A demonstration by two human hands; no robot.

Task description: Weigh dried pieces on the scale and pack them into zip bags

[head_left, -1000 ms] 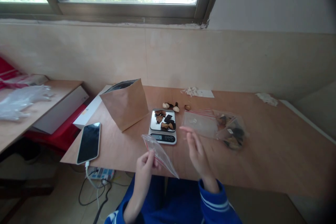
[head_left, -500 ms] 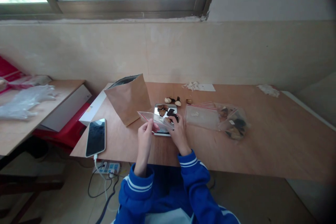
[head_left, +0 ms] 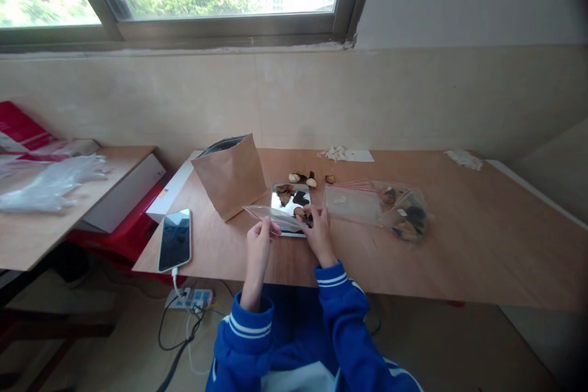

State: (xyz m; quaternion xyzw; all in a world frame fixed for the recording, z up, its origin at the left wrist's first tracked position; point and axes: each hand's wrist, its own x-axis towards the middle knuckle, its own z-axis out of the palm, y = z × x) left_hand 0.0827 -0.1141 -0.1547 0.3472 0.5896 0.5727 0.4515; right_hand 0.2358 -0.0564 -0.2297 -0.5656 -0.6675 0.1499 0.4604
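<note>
My left hand (head_left: pixel 260 240) pinches the red-striped rim of a clear zip bag (head_left: pixel 281 217), its fingers closed on the plastic. The bag lies slanted over the front of a flat, shiny, white-edged plate (head_left: pixel 293 234). At the bag's right end, my right hand (head_left: pixel 320 234) has its thumb on the plastic and bent fingers over brown and dark dried pieces (head_left: pixel 301 214). Whether those pieces are inside the bag I cannot make out. Behind them on the plate rest a brown curled piece (head_left: pixel 285 194) and a black piece (head_left: pixel 301 198).
A brown paper pouch (head_left: pixel 232 180) stands open to the left, near a phone (head_left: pixel 175 239) on a cable. Garlic-like pieces (head_left: pixel 301 178) lie behind the plate. To the right are flat zip bags (head_left: pixel 351 205) and a filled clear bag (head_left: pixel 407 217). White shreds (head_left: pixel 334 153) lie at the back.
The view has shifted slightly. The bag has sunk lower toward the plate's front, uncovering more of the plate. Both hands stay near it, and the right fingers have moved off the black piece.
</note>
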